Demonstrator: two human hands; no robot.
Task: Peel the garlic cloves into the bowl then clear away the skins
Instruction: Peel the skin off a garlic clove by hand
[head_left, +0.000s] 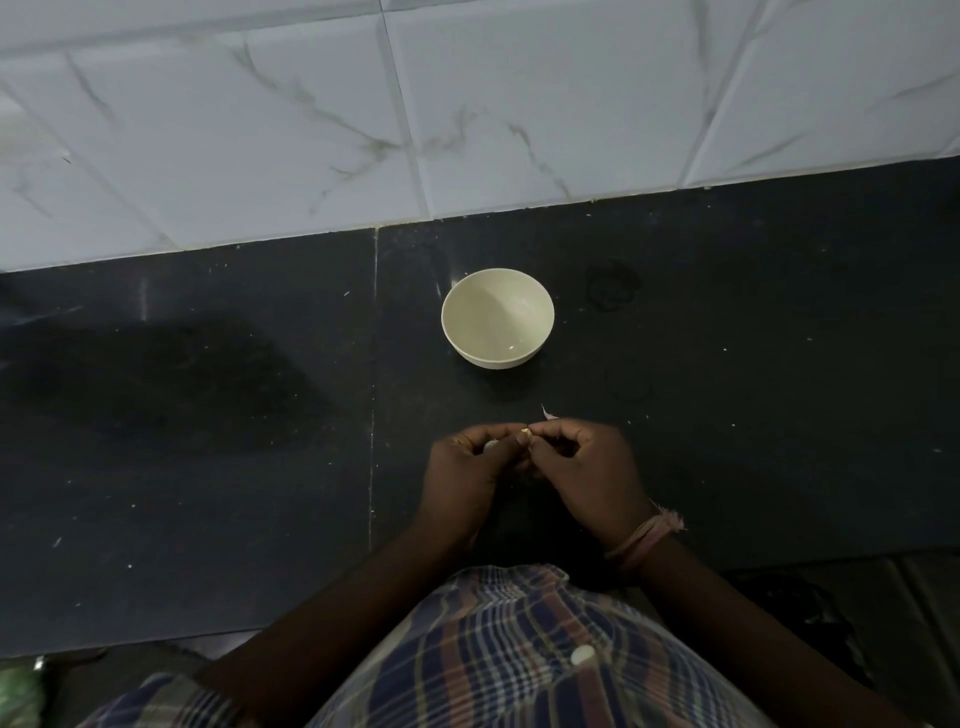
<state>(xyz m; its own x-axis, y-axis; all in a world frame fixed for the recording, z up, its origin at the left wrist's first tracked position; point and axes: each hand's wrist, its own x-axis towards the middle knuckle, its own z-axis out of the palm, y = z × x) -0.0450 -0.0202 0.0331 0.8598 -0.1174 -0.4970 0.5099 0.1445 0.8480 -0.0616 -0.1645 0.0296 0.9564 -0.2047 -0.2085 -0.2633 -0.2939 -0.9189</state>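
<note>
Fingers (524, 435) of both hands curled, pinching a small pale garlic clove (525, 431) between fingertips; round cream plastic bowl (497, 317) straight ahead on dark stone table (208, 415), near, apart.

Matt cream bowl (497, 317), prob. plastic; dark polished stone counter (208, 415); glossy marble-look tiles (311, 104).

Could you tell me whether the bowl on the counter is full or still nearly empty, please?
Nearly empty. The bowl stands upright and its pale inside is bare apart from one tiny speck near the bottom; whether that is garlic or skin cannot be told.
</note>
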